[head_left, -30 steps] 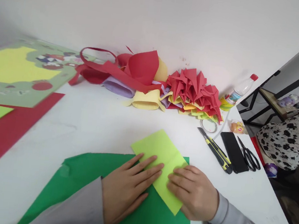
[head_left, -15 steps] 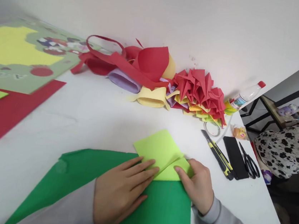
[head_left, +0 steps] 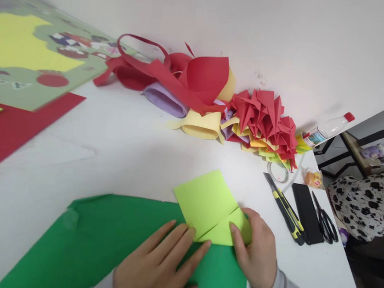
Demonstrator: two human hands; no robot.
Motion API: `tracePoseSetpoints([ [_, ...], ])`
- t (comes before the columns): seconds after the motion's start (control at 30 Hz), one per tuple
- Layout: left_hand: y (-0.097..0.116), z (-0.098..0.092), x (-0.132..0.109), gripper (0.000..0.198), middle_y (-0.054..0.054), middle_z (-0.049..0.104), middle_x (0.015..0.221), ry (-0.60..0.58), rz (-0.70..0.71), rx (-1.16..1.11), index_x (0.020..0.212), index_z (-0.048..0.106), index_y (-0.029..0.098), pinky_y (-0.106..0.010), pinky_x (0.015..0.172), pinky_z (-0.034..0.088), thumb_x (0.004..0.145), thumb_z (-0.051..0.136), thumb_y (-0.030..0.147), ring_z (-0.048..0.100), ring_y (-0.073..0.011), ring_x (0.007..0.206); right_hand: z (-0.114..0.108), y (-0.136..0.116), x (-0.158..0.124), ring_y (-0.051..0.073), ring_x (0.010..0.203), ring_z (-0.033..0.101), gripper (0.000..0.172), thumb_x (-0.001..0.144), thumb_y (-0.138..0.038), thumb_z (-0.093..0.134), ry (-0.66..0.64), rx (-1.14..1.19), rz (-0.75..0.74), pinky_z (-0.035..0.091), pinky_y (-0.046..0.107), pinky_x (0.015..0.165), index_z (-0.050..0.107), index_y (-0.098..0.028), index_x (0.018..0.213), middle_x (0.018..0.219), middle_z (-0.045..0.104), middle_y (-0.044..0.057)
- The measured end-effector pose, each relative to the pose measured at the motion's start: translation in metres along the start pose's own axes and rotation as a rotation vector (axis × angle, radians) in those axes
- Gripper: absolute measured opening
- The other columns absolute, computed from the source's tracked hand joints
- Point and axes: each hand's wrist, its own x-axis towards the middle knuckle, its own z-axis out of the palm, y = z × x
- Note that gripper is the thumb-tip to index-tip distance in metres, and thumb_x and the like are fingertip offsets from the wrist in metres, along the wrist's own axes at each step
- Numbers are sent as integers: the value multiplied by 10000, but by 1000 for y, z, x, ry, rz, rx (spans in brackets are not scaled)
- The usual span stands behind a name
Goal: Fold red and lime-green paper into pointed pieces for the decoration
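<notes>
A lime-green paper [head_left: 206, 201] with a folded flap lies partly on a large dark green sheet [head_left: 116, 228] and partly on the white table. My left hand [head_left: 160, 267] rests flat with its fingers spread, fingertips touching the paper's lower left corner. At the paper's right end, my right hand [head_left: 258, 251] pinches the folded part between thumb and fingers. The flap's slanted edge runs from the lower corner up toward my right hand.
Red, purple and yellow paper pieces [head_left: 206, 83] and a red folded-paper cluster [head_left: 261, 115] stand by the wall. Right are a bottle [head_left: 329, 127], tape roll [head_left: 278, 172], cutter [head_left: 284, 210], black case [head_left: 307, 212] and scissors [head_left: 325, 219]. A person in patterned cloth [head_left: 372, 201] is beyond.
My left hand has slid down and back from the paper's face to its lower corner. The flap now lies flatter. My right hand still pinches the right end. The view has shifted slightly.
</notes>
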Motion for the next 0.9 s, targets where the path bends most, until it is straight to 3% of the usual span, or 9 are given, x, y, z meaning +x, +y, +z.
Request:
tracePoseSetpoints([
  [0.1, 2, 5, -4, 459, -39, 684, 1035, -15, -29, 11, 1132, 669, 301, -402, 1037, 337, 928, 336, 542, 570, -221, 1019, 0, -1, 1, 219, 776, 685, 269, 945, -344, 473, -8, -36, -3, 539, 319, 656, 519, -176, 1149, 944, 706, 83],
  [0.27, 2, 21, -9, 468, -42, 672, 974, 184, -44, -24, 1056, 703, 267, -394, 1082, 276, 942, 311, 497, 562, -209, 986, 0, -2, 1, 207, 678, 679, 265, 952, -342, 459, -6, -101, -27, 514, 301, 584, 527, -175, 1146, 866, 710, 62],
  [0.47, 3, 25, -7, 483, -41, 670, 935, 243, -58, -30, 1057, 707, 266, -401, 1067, 308, 943, 287, 474, 563, -208, 951, 1, -2, 1, 200, 695, 685, 228, 953, -330, 462, 12, -106, -34, 524, 298, 618, 560, -175, 1089, 868, 713, 60],
  [0.67, 2, 11, -5, 458, -32, 684, 987, 60, -52, -7, 1109, 693, 281, -393, 1063, 315, 936, 340, 516, 570, -208, 968, 2, -2, 1, 202, 739, 678, 219, 959, -326, 454, 32, -85, -47, 528, 299, 652, 598, -174, 1027, 854, 694, 75],
  [0.9, 3, 8, -3, 508, -34, 700, 949, 49, -60, -6, 1070, 714, 267, -390, 1054, 294, 955, 283, 510, 572, -222, 959, 2, -2, 3, 188, 693, 645, 237, 959, -340, 472, 50, -55, -45, 513, 283, 625, 618, -167, 1027, 786, 646, 65],
])
